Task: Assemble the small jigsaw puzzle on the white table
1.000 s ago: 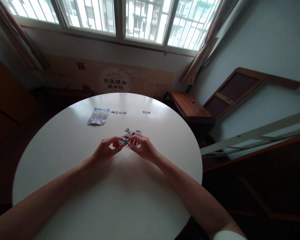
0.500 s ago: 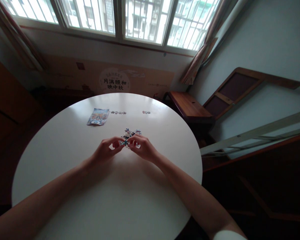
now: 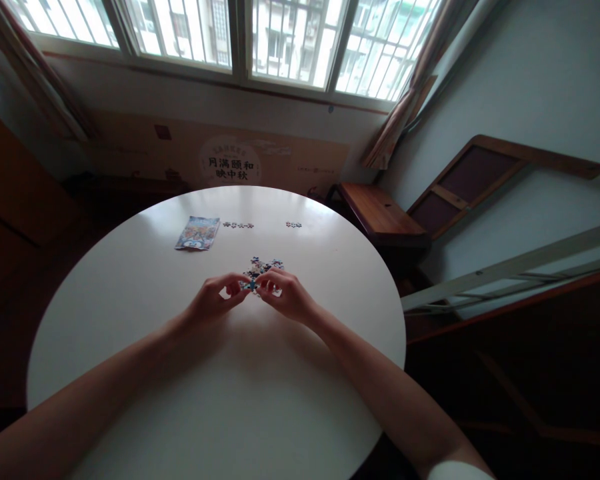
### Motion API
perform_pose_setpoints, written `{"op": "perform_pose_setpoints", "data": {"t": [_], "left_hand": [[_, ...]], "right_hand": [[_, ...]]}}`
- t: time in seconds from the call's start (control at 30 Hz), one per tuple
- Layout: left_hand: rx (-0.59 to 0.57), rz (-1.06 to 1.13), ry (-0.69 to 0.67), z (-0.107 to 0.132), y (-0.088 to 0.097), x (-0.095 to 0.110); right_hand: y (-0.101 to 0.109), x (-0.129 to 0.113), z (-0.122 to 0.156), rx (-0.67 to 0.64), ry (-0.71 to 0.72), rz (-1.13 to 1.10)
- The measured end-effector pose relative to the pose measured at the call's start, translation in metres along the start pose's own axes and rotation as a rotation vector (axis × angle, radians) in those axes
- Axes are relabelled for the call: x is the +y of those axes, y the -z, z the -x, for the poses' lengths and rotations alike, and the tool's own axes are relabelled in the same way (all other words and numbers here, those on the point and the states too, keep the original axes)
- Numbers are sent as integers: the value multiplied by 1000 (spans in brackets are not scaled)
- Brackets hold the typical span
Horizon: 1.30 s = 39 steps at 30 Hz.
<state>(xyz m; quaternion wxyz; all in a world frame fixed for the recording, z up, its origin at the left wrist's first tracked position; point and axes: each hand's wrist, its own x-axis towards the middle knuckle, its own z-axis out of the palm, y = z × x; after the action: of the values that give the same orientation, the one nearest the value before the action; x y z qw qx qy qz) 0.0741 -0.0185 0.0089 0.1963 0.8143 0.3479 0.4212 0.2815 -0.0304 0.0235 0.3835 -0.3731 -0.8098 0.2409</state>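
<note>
A small teal jigsaw puzzle piece (image 3: 253, 285) is pinched between the fingertips of both hands. My left hand (image 3: 219, 293) grips it from the left with thumb and finger closed. From the other side, my right hand (image 3: 286, 293) holds it in the same sort of pinch. Just beyond the fingers lies a pile of loose puzzle pieces (image 3: 263, 267), partly hidden by the hands. Whether the teal piece is one piece or two joined ones is too small to tell.
The round white table (image 3: 220, 407) carries a printed picture sheet (image 3: 199, 233) at the back left. Beside it lies a row of puzzle pieces (image 3: 239, 225), and a smaller group of pieces (image 3: 293, 225) is farther right. A wooden bench (image 3: 380, 210) stands behind the table.
Both hands keep the same pinch on the teal piece. The whole view has shifted very slightly; nothing on the table has visibly moved.
</note>
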Motion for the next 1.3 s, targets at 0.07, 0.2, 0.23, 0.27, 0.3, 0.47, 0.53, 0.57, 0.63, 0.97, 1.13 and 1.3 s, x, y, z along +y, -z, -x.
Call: {"op": "perform_pose_setpoints", "data": {"t": [0.07, 0.2, 0.23, 0.27, 0.3, 0.47, 0.53, 0.57, 0.63, 0.97, 1.13, 1.3], "left_hand": [[-3, -3, -2, 0, 0, -1], [-3, 2, 4, 0, 0, -1], [-5, 6, 5, 0, 0, -1], [-9, 10, 6, 0, 0, -1], [-12, 13, 4, 0, 0, -1], [2, 5, 0, 0, 0, -1], [1, 5, 4, 0, 0, -1], [-1, 7, 7, 0, 0, -1], [0, 11, 6, 0, 0, 0], [1, -2, 11, 0, 0, 0], [-9, -13, 31, 1, 0, -1], [-14, -7, 23, 1, 0, -2]], "right_hand": [[0, 1, 0, 4, 8, -5], [-1, 1, 0, 9, 15, -9], [0, 1, 0, 10, 14, -5], [0, 1, 0, 11, 13, -2], [0, 1, 0, 11, 14, -1], [0, 0, 0, 10, 16, -1], [0, 1, -1, 7, 15, 2], [0, 1, -1, 7, 14, 4], [-1, 1, 0, 13, 11, 6], [1, 0, 0, 16, 3, 33], [0, 1, 0, 23, 8, 14], [0, 1, 0, 25, 9, 6]]}}
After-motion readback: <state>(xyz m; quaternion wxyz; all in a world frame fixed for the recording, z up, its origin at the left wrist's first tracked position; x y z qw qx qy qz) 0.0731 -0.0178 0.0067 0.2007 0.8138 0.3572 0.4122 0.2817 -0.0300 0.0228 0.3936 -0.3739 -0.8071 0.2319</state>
